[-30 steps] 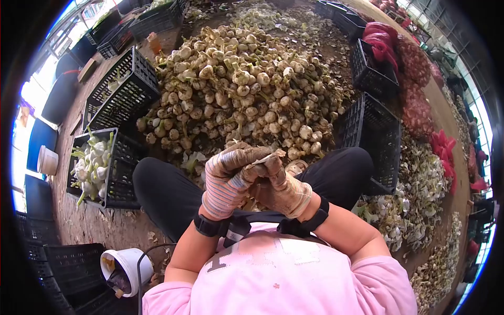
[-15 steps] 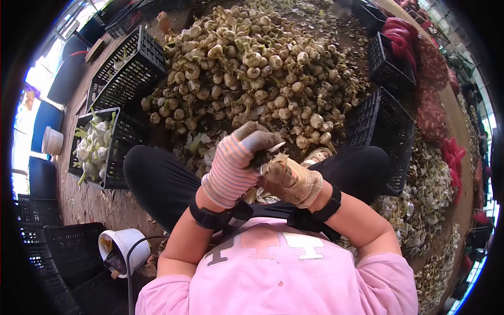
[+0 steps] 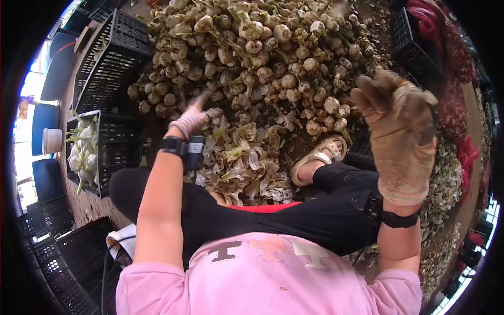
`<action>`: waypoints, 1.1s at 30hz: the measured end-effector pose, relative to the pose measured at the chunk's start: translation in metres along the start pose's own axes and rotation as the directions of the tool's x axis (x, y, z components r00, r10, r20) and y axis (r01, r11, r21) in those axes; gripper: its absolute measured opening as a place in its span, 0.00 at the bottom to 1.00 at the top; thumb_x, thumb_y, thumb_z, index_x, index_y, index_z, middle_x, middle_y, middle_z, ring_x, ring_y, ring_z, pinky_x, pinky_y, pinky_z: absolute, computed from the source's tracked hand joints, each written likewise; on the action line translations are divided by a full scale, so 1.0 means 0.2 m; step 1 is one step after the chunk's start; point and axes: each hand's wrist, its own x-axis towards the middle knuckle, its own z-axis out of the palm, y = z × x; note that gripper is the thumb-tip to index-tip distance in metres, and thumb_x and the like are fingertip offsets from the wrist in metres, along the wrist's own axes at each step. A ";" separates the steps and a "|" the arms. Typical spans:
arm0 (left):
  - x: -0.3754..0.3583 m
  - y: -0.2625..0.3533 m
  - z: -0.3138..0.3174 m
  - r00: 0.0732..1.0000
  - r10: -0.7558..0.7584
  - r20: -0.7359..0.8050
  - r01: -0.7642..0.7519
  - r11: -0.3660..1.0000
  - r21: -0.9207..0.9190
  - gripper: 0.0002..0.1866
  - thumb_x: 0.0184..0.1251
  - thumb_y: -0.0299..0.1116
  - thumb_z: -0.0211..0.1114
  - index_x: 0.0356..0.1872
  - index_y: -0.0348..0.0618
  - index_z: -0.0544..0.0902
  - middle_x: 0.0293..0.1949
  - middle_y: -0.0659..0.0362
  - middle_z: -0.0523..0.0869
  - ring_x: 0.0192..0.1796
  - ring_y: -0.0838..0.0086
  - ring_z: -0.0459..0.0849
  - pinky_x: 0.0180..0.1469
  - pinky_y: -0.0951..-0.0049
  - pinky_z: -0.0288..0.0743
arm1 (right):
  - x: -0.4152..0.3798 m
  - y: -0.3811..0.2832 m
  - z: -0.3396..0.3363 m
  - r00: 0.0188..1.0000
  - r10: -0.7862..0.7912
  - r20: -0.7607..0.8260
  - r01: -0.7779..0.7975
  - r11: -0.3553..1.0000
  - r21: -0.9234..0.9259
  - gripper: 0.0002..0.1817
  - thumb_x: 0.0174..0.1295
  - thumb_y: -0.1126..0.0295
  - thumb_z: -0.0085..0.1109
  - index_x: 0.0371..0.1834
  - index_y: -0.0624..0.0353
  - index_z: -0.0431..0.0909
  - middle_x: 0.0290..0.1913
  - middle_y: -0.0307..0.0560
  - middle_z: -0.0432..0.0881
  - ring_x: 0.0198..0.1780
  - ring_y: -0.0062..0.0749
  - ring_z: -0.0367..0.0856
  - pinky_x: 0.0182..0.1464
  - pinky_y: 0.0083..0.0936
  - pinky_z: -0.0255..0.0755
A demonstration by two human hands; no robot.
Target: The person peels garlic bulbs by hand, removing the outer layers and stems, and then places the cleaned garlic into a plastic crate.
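My left hand [image 3: 193, 119], in a striped glove, reaches over the front edge of a heap of garlic bulbs [image 3: 252, 47]. Its blurred fingers are stretched apart and hold nothing visible. My right hand [image 3: 400, 136], in a soiled tan glove, is raised at the right, close to the camera. Those fingers are bent but spaced apart, and nothing shows between them. Below the heap, between my legs, lie loose garlic skins and trimmings [image 3: 244, 160].
At the left stand a black crate of cleaned garlic [image 3: 84, 155] and another black crate [image 3: 113, 58]. A further black crate [image 3: 415, 47] and red mesh sacks [image 3: 452, 100] are at the right. My sandalled foot [image 3: 317, 160] rests before the heap. A white bucket [image 3: 122, 239] sits lower left.
My hands were together near my lap, around something partly hidden. They have parted: the left went forward-left to the heap, the right rose to the right. The view has shifted.
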 end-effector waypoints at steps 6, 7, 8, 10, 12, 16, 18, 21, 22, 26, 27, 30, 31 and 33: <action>-0.08 -0.09 0.56 0.795 -0.484 0.366 0.322 0.848 0.421 0.55 0.49 0.71 0.53 0.71 0.45 0.46 0.62 0.39 0.68 0.64 0.52 0.69 0.65 0.66 0.62 | 0.08 -0.07 -0.09 0.996 -0.011 0.084 0.016 0.998 -0.057 0.30 0.64 0.54 0.50 0.61 0.67 0.64 0.61 0.52 0.67 0.54 0.37 0.69 0.62 0.40 0.62; -0.15 -0.07 0.71 0.863 -0.401 0.309 0.260 0.875 0.408 0.50 0.53 0.64 0.54 0.70 0.42 0.50 0.57 0.38 0.73 0.60 0.50 0.73 0.62 0.64 0.65 | 0.08 -0.08 -0.10 1.000 -0.001 0.023 0.001 1.000 -0.023 0.31 0.64 0.54 0.50 0.63 0.68 0.62 0.63 0.53 0.65 0.53 0.36 0.68 0.62 0.39 0.61; -0.18 -0.03 0.80 0.841 -0.405 0.360 0.198 0.848 0.492 0.44 0.54 0.59 0.55 0.67 0.40 0.58 0.52 0.39 0.77 0.55 0.50 0.77 0.58 0.62 0.69 | 0.08 -0.08 -0.10 0.999 0.016 -0.037 -0.016 1.000 0.014 0.32 0.64 0.55 0.49 0.64 0.69 0.59 0.64 0.53 0.63 0.52 0.35 0.67 0.62 0.39 0.61; -0.25 0.08 0.95 0.748 -0.347 0.566 0.028 0.868 0.495 0.33 0.55 0.55 0.55 0.55 0.40 0.73 0.44 0.41 0.81 0.48 0.52 0.81 0.51 0.58 0.74 | 0.07 -0.10 -0.09 0.987 0.058 -0.147 -0.044 0.994 0.100 0.34 0.64 0.57 0.48 0.66 0.71 0.53 0.67 0.55 0.58 0.49 0.33 0.66 0.61 0.38 0.60; -0.34 0.27 1.10 0.558 -0.194 0.807 -0.203 0.911 0.359 0.32 0.59 0.55 0.51 0.59 0.42 0.71 0.43 0.39 0.81 0.47 0.49 0.80 0.51 0.58 0.73 | 0.05 -0.11 -0.10 0.977 0.072 -0.200 -0.061 0.996 0.058 0.37 0.62 0.58 0.48 0.68 0.70 0.49 0.69 0.56 0.54 0.49 0.33 0.66 0.61 0.38 0.58; -0.44 0.25 1.58 0.169 0.169 0.971 -0.223 0.966 -0.129 0.32 0.61 0.53 0.50 0.68 0.57 0.62 0.54 0.45 0.78 0.56 0.58 0.77 0.56 0.63 0.70 | 0.02 -0.19 -0.07 0.973 0.012 -0.232 -0.029 0.997 -0.070 0.36 0.62 0.59 0.49 0.68 0.69 0.50 0.68 0.56 0.55 0.50 0.34 0.67 0.61 0.38 0.59; -0.27 0.56 1.22 0.159 0.002 0.987 -0.194 0.981 0.029 0.31 0.57 0.57 0.58 0.61 0.56 0.73 0.53 0.52 0.80 0.53 0.63 0.78 0.55 0.66 0.70 | 0.00 -0.20 -0.04 0.938 -0.016 -0.347 -0.012 0.997 -0.079 0.34 0.63 0.61 0.50 0.68 0.66 0.50 0.67 0.53 0.58 0.53 0.35 0.68 0.60 0.36 0.62; -0.02 0.60 1.08 0.655 0.074 0.752 -0.382 0.891 0.245 0.14 0.48 0.43 0.65 0.33 0.48 0.86 0.27 0.54 0.86 0.31 0.59 0.85 0.37 0.66 0.79 | -0.12 -0.24 -0.27 0.908 -0.156 -0.390 -0.081 0.846 -0.527 0.24 0.59 0.66 0.58 0.57 0.62 0.64 0.59 0.44 0.68 0.51 0.29 0.72 0.54 0.25 0.67; 0.03 0.67 1.04 0.847 0.142 0.511 -0.336 0.889 0.310 0.12 0.50 0.41 0.65 0.33 0.48 0.85 0.33 0.53 0.85 0.35 0.57 0.84 0.39 0.63 0.78 | -0.15 -0.26 -0.32 0.899 -0.220 -0.380 -0.125 0.702 -0.701 0.20 0.57 0.69 0.62 0.52 0.60 0.71 0.54 0.39 0.72 0.50 0.27 0.73 0.52 0.20 0.70; 0.26 0.82 1.18 0.866 0.382 0.323 -0.477 0.825 0.303 0.15 0.57 0.35 0.61 0.48 0.50 0.79 0.48 0.47 0.78 0.45 0.54 0.82 0.44 0.57 0.77 | 0.03 -0.11 -0.10 0.979 -0.157 -0.129 0.157 0.988 -0.008 0.16 0.58 0.66 0.63 0.47 0.56 0.74 0.39 0.32 0.72 0.36 0.25 0.73 0.39 0.26 0.69; 0.31 0.87 1.23 0.846 0.315 0.431 -0.481 0.800 0.359 0.16 0.56 0.33 0.62 0.47 0.49 0.79 0.49 0.47 0.78 0.46 0.55 0.82 0.45 0.58 0.77 | 0.05 -0.04 -0.10 0.977 -0.202 -0.060 0.203 0.979 0.005 0.22 0.59 0.64 0.63 0.54 0.60 0.70 0.38 0.35 0.72 0.35 0.24 0.72 0.33 0.26 0.67; 0.42 0.85 1.36 0.794 0.181 0.580 -0.508 0.721 0.471 0.18 0.50 0.30 0.65 0.46 0.46 0.81 0.44 0.48 0.82 0.48 0.56 0.82 0.47 0.60 0.78 | -0.04 -0.05 -0.09 0.905 -0.167 -0.391 -0.153 0.729 -0.667 0.29 0.57 0.62 0.64 0.59 0.62 0.66 0.42 0.39 0.74 0.37 0.26 0.73 0.33 0.26 0.69; 0.47 0.76 1.42 0.795 0.231 0.561 -0.512 0.750 0.418 0.17 0.49 0.30 0.66 0.44 0.45 0.81 0.42 0.48 0.83 0.47 0.57 0.82 0.47 0.61 0.78 | -0.04 -0.05 -0.10 0.904 -0.177 -0.390 -0.148 0.726 -0.672 0.29 0.57 0.62 0.64 0.59 0.62 0.66 0.42 0.39 0.74 0.37 0.26 0.73 0.33 0.26 0.69; 0.45 0.71 1.31 0.816 0.278 0.508 -0.481 0.813 0.329 0.17 0.47 0.30 0.68 0.42 0.43 0.82 0.39 0.48 0.84 0.45 0.57 0.83 0.46 0.63 0.77 | -0.02 -0.03 -0.10 0.964 -0.021 -0.266 -0.191 0.645 -0.740 0.32 0.55 0.64 0.66 0.60 0.65 0.65 0.46 0.43 0.74 0.41 0.25 0.72 0.40 0.23 0.70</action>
